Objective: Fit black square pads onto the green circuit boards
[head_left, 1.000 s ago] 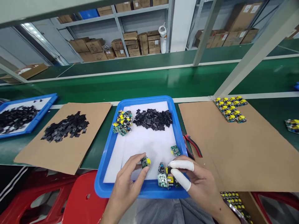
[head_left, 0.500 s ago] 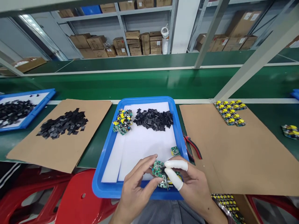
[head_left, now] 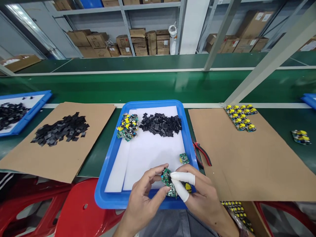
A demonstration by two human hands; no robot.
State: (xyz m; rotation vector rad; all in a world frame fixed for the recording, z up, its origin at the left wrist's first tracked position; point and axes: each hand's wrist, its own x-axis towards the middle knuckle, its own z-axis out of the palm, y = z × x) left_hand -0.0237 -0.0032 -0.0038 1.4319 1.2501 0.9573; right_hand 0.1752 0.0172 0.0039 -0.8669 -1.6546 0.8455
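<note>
My left hand (head_left: 146, 192) grips a small green circuit board (head_left: 166, 177) by its edges, over the near side of a blue tray (head_left: 100, 194). White finger cots cover the thumb and forefinger of my right hand (head_left: 201, 189); their tips pinch together at the board's right edge, on a small black piece mostly hidden by them. Just under this board more circuit board (head_left: 172, 191) shows, and a yellow-topped part (head_left: 188, 188) sits partly behind my right fingers. One loose circuit board (head_left: 184, 158) lies by the tray's right wall. Farther back are a pile of boards (head_left: 127, 127) and a heap of flat black pieces (head_left: 161, 125).
Red-handled pliers (head_left: 203, 154) lie right of the tray. Cardboard on the left (head_left: 59, 168) bears another black heap (head_left: 61, 129); cardboard on the right (head_left: 247, 164) bears rows of yellow-topped boards (head_left: 239, 117). A slanted metal post (head_left: 266, 62) rises at the right. Red stools stand below left.
My right fingertips have shifted slightly left, closer against the board, and the black piece between them shows less. The board is tilted a little more. The whole view has shifted slightly.
</note>
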